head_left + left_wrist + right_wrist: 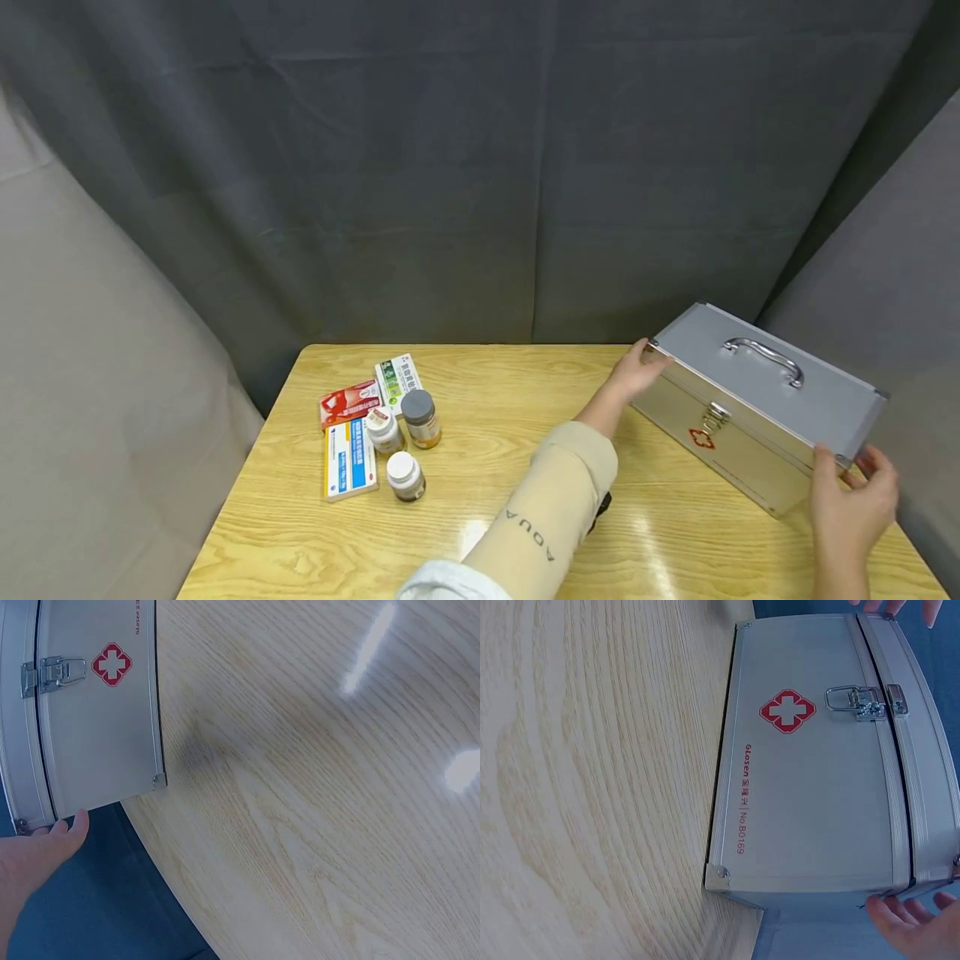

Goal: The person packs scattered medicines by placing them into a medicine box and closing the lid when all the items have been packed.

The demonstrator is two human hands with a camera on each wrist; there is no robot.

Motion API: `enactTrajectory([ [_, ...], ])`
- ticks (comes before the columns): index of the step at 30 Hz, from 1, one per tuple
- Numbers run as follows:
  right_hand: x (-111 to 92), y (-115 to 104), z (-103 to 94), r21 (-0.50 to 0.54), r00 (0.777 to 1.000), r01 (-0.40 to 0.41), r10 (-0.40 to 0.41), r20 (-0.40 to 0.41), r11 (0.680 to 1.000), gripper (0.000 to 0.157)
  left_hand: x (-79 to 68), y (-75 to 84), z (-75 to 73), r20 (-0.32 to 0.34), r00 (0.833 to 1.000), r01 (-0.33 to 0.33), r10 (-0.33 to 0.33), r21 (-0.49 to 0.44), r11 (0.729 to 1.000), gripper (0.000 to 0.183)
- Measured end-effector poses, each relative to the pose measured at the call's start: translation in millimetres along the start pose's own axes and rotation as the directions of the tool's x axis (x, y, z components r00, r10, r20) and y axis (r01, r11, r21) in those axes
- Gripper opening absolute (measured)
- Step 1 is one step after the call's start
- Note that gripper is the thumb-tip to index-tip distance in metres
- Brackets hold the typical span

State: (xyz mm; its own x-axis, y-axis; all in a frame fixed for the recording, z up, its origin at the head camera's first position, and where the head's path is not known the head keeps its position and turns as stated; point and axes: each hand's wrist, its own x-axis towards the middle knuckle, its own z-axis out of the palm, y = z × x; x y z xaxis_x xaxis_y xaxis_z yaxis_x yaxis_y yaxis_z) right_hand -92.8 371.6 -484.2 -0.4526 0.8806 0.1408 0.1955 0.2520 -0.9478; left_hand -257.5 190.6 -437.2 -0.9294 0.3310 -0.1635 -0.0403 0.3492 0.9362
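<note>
Presumably for balance, the silver case [757, 400] is gripped at opposite ends by left hand [636, 373] and right hand [853, 498], fingers [886, 916] partly curled.

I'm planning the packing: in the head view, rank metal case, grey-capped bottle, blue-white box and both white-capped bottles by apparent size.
Metal case
Blue-white box
Grey-capped bottle
White-capped bottles: too alike to rank

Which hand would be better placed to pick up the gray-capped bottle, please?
Probably the left hand: it is at the end of the silver case nearer the gray-capped bottle, while the right hand is at the opposite end.
</note>
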Motion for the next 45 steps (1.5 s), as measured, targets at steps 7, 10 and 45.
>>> enactTrajectory([
  [7,0,0,1.1,0.082,0.994,-0.099,0.095,0.044,0.992,0.049,-0.4,-6.4,-1.5,0.042,0.999,-0.02,0.021,-0.024,1.0,0.056],
  [10,0,-1,1.2,0.131,0.991,-0.132,0.126,0.055,0.983,0.049,4.0,-11.2,1.5,0.011,0.999,-0.044,0.045,-0.059,0.997,0.055],
  [45,-1,-9,-6.0,0.045,0.983,-0.161,0.156,0.097,0.986,0.049,2.1,-22.2,4.0,-0.359,0.931,-0.076,0.066,-0.015,0.997,0.019],
])
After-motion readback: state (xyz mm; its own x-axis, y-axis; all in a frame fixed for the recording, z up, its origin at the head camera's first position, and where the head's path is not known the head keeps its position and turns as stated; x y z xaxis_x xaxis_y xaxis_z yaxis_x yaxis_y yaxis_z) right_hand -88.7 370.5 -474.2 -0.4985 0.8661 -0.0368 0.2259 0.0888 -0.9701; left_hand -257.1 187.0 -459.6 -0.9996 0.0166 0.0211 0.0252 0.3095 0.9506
